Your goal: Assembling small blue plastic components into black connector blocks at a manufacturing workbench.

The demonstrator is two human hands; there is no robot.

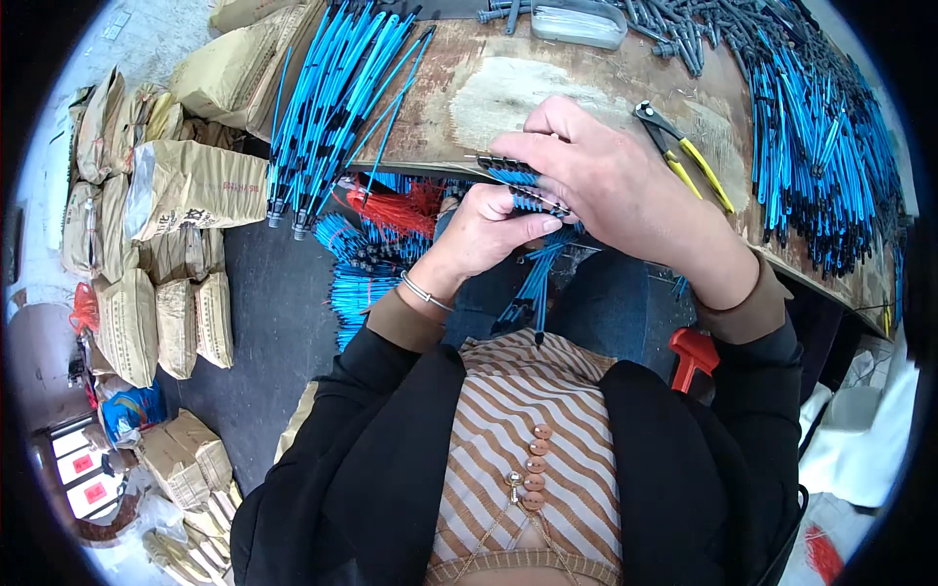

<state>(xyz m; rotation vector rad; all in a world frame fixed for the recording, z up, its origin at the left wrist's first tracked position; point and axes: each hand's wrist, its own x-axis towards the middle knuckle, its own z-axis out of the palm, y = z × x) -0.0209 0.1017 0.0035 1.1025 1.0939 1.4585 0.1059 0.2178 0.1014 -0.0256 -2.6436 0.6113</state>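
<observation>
In front of my chest, at the table's near edge, both hands are closed around a bundle of thin blue rods with black fittings (525, 178). My left hand (479, 234) grips it from below, thumb pointing right. From above, my right hand (611, 176) holds the same bundle, its fingers bent over the rods. A thin, pale strand runs by the fingers; what it is cannot be made out. Blue rods (537, 278) hang below my hands over my lap. Right of my right hand, cutting pliers with yellow handles (689, 161) lie on the wooden table (430, 117).
Loose blue rods (342, 98) overhang the table's left edge; a larger pile (821, 146) covers its right side. Grey bolt-like parts (674, 29) and a clear box (578, 23) sit at the back. Red strings (401, 207) hang under the edge. Paper sacks (200, 190) stand left.
</observation>
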